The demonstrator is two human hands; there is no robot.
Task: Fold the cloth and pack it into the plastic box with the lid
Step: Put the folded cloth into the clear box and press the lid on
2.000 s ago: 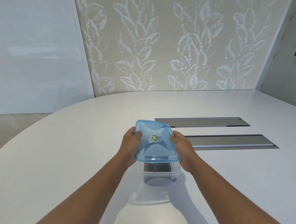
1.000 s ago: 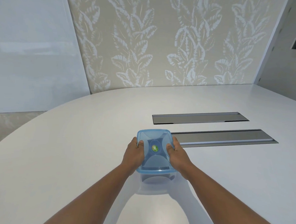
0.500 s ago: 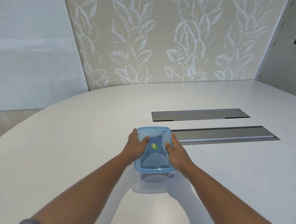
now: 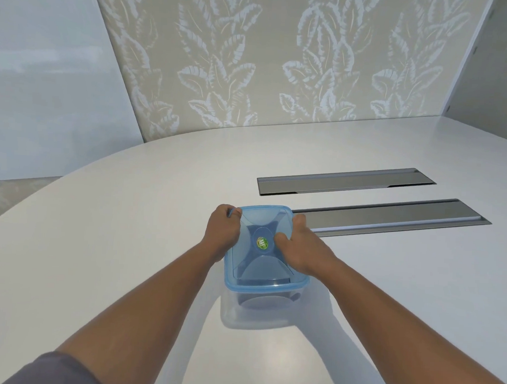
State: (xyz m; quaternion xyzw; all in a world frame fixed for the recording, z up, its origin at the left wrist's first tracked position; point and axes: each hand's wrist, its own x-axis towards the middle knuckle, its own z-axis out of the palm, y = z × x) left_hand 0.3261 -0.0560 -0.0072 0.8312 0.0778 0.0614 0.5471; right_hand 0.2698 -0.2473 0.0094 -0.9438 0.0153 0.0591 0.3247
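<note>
Left hand [image 4: 221,234] shifted to lid [image 4: 265,248] corner | right hand [image 4: 300,247] stays pressing

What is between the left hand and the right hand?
In the head view, the translucent blue plastic lid with its round green sticker lies between left hand and right hand.

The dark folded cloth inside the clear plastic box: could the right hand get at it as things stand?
Probably not. The translucent blue lid covers the clear plastic box, and both the right hand and left hand press on it. The dark folded cloth lies underneath; the lid must come off first.
</note>
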